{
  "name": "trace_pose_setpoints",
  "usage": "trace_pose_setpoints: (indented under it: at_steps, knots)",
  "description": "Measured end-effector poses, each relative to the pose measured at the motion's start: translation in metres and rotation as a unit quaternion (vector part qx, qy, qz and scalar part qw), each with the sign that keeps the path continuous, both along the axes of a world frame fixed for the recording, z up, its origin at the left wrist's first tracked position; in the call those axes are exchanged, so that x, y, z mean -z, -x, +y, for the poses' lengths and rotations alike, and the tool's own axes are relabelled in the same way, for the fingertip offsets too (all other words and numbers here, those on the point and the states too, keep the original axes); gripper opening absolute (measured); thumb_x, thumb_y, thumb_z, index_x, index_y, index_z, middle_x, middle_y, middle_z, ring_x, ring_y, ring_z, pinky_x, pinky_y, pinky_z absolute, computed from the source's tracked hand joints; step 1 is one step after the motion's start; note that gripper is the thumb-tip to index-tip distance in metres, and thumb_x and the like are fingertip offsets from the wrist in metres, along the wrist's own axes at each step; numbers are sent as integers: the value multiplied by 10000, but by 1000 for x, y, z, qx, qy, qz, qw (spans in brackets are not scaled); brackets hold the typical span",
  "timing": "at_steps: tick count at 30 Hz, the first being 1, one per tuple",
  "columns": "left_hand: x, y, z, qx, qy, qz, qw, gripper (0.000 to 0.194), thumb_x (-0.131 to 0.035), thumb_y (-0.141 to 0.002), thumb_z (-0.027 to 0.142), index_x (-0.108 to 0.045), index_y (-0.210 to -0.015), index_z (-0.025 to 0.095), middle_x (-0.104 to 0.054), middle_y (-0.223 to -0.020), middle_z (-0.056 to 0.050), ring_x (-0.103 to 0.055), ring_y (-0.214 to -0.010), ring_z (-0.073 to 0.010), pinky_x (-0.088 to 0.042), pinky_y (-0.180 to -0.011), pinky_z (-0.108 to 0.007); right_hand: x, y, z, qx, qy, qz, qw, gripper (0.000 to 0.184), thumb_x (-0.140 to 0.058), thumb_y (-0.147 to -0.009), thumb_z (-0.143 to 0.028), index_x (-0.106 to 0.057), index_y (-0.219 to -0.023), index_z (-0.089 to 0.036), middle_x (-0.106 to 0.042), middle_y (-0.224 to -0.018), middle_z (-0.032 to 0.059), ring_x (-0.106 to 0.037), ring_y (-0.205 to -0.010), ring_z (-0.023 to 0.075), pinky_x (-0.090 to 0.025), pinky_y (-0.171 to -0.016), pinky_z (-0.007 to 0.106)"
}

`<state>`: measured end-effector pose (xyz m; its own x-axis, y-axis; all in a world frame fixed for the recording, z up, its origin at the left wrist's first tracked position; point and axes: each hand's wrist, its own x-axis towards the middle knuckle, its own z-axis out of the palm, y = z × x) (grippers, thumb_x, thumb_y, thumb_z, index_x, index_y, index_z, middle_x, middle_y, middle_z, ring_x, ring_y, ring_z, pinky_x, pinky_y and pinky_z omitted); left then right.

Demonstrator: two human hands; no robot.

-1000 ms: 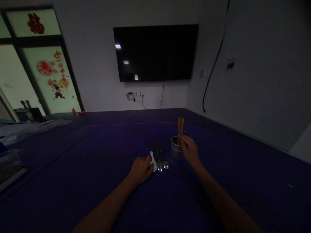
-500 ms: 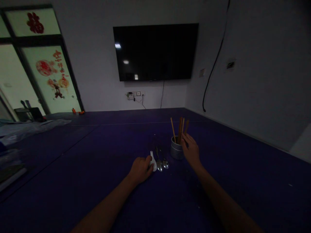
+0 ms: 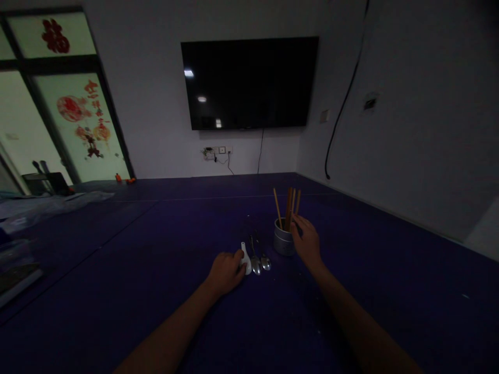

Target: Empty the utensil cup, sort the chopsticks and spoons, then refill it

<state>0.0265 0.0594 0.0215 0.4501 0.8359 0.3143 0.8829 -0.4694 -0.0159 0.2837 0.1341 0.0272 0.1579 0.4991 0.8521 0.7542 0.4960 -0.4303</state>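
Observation:
At the middle of the purple table, my left hand (image 3: 226, 272) has its fingers closed at the edge of a white soup spoon (image 3: 248, 265), which lies flat. Two metal spoons (image 3: 255, 266) lie side by side just right of it, bowls toward me. A grey round holder (image 3: 283, 241) stands upright further right, with several wooden chopsticks (image 3: 289, 208) leaning apart in it. My right hand (image 3: 306, 240) is at the holder's right rim, fingertips beside the chopsticks and slightly parted. Part of the rim is hidden behind that hand.
The purple table (image 3: 175, 228) reaches back to the wall, under a dark television (image 3: 253, 83). Clear plastic sheeting (image 3: 58, 208) lies at the left. Small orange objects (image 3: 118, 177) sit at the far left edge. A black cable (image 3: 343, 109) hangs along the right wall.
The chopsticks, bunched together in my right fingers a second ago, have been let go and now fan out in the holder. My left hand and the spoons have stayed put.

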Motion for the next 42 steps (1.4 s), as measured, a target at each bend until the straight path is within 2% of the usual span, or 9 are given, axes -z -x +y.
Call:
trace_pose_setpoints:
  at_steps: [7, 13, 22, 31, 36, 42]
  knots:
    - [0, -1, 1, -3, 14, 13, 1000, 232, -356, -900, 330, -476, -1025, 177, -662, -812, -79, -635, -773, -221, -439, -716, -319, 5, -2, 4, -6, 31, -12, 999, 466, -332, -907, -408, -624, -1153, -143, -576, -1253, 145, -455, -1230, 270, -366, -999, 507]
    - [0, 0, 1, -9, 34, 19, 999, 249, -341, -908, 347, -469, -1047, 186, -666, -825, -77, -638, -809, -223, -437, -739, -321, 0, 0, 0, 6, 36, -28, 999, 508, -278, -925, -432, -622, -1152, -135, -478, -1357, 146, -418, -1261, 266, -352, -1016, 484]
    - [-1, 0, 0, -11, 41, 22, 999, 268, -334, -908, 347, -468, -1067, 177, -667, -830, -87, -637, -821, -233, -440, -745, -333, -3, 1, -5, 45, 90, -112, 989, 518, -224, -946, -427, -697, -1015, -226, -279, -1494, 29, -222, -1362, 298, -310, -1032, 508]
    - [-1, 1, 1, -6, 48, 18, 999, 253, -333, -912, 347, -466, -1046, 180, -664, -829, -80, -637, -815, -219, -436, -748, -321, -8, -1, -8, 68, 137, -139, 978, 482, -250, -943, -432, -695, -1054, -288, -235, -1511, 1, -118, -1383, 336, -229, -1048, 576]
    - [-1, 1, 1, -10, 46, 23, 999, 251, -338, -907, 349, -468, -1045, 185, -666, -826, -78, -637, -818, -223, -437, -746, -321, -9, 1, -11, 71, 152, -148, 975, 499, -225, -947, -435, -671, -1105, -277, -225, -1514, 24, -98, -1388, 332, -224, -1054, 568]
    - [0, 1, 2, -8, 48, 21, 999, 252, -345, -902, 350, -470, -1048, 187, -671, -855, -84, -636, -822, -224, -443, -744, -326, -12, -1, -11, 64, 180, -156, 969, 477, -238, -942, -468, -641, -1148, -320, -191, -1526, -5, -59, -1389, 353, -198, -1054, 596]
